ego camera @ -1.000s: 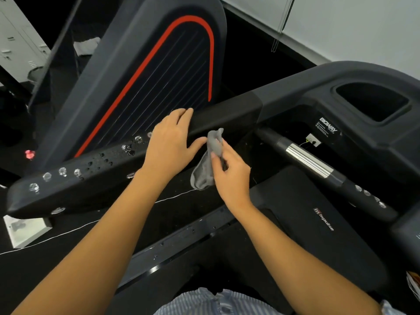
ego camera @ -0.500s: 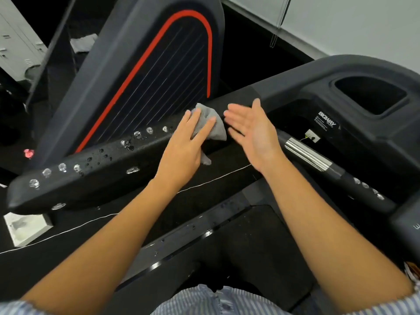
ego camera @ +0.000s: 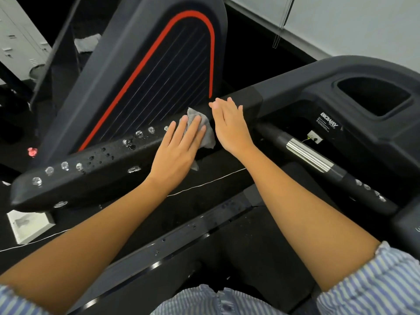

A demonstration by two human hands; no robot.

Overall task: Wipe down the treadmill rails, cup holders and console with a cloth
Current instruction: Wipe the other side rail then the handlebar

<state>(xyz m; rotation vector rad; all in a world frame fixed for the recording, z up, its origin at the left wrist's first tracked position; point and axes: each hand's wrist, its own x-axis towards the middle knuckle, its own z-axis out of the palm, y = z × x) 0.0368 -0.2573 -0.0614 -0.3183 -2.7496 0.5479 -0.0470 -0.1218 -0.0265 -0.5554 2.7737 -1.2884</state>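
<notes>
The left hand (ego camera: 179, 144) lies flat, fingers straight and a little spread, pressing a small grey cloth (ego camera: 208, 133) down onto the top of the treadmill's dark side rail (ego camera: 95, 176). It is not curled round the cloth; the palm and fingers simply pin it. The right hand (ego camera: 229, 126) is just beside it on the right, also wide, with its fingers straight and close together and their tips at the far edge of the same rail. It holds nothing, and its edge sits right against the cloth (whether it actually touches the fabric I cannot tell).

The cloth is crumpled. A bunched part pokes out beyond the left fingertips, more of it spreads to the right of that hand, and one corner hangs down the near face of the rail below the palm.

The rail runs from the near left up to the far right, where it joins the console housing with its deep cup holder (ego camera: 372, 96). Left of the hands its matte surface is wet, with water droplets (ego camera: 64, 165) beaded along the top and smaller specks scattered across it. Behind the rail rises the upright panel (ego camera: 127, 87) with a red stripe. To the right, a grip bar (ego camera: 309, 155) with a shiny metal band slopes towards the near side.
</notes>
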